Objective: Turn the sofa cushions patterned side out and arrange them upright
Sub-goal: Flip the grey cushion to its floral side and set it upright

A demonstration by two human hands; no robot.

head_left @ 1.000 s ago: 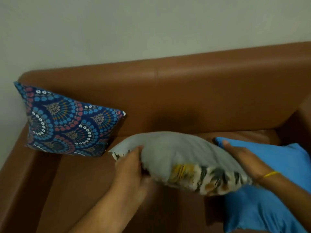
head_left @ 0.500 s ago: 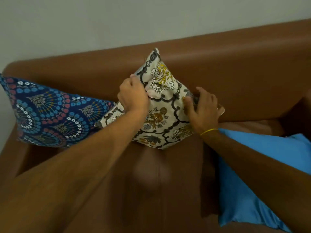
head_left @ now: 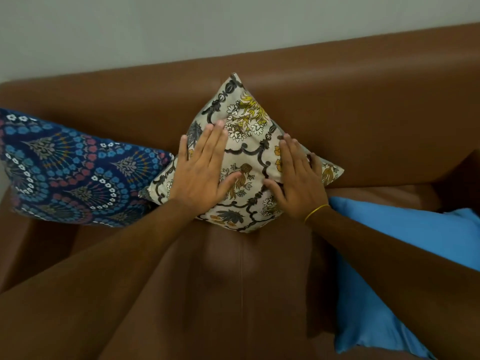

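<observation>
A cream floral cushion [head_left: 249, 141] stands on one corner against the brown sofa backrest [head_left: 363, 105], patterned side facing me. My left hand [head_left: 201, 170] lies flat on its left half, fingers stretched out. My right hand [head_left: 296, 178] presses flat on its right half; a yellow band circles that wrist. Neither hand grips the fabric. A dark blue mandala cushion [head_left: 72, 172] leans upright at the sofa's left end, its right corner touching the floral cushion. A plain bright blue cushion [head_left: 389, 255] lies flat on the seat at the right, partly under my right forearm.
The brown leather seat [head_left: 233, 294] stretches out below the cushions between my forearms. The left armrest [head_left: 15, 242] and the right armrest [head_left: 462, 178] close in the seat. A pale wall [head_left: 233, 27] rises behind the backrest.
The floral cushion was flipped from plain side up to patterned side out and set against the backrest. Both hands let go of its edges and now lie flat on its face.
</observation>
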